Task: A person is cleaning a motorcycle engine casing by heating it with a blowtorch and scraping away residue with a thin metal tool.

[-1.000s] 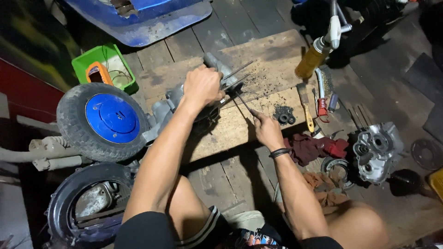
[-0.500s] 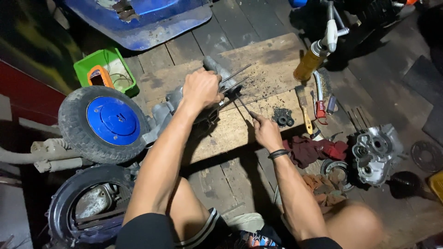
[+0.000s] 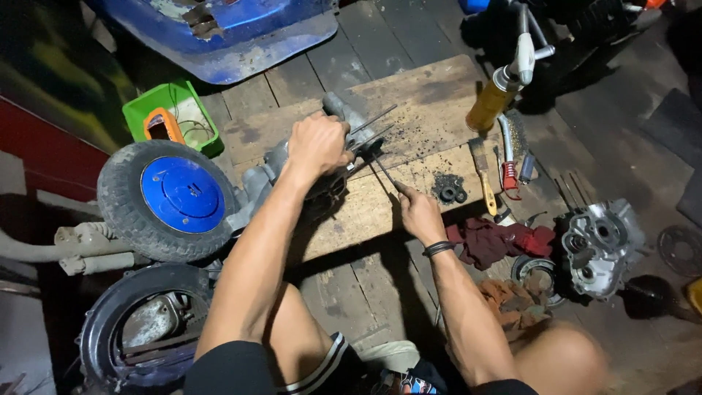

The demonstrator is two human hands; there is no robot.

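The left hand [image 3: 318,143] is closed over the top of the grey engine casing [image 3: 292,164], which lies on the wooden board [image 3: 431,102] with its blue-hubbed wheel [image 3: 172,197] at 9 o'clock. The right hand [image 3: 418,212] grips a thin metal tool [image 3: 385,170] whose tip meets the casing just beside the left hand, at 11 o'clock from the right hand. At 3 o'clock from the right hand lie a brush [image 3: 482,172], a red rag [image 3: 501,238] and a second casing half [image 3: 599,245].
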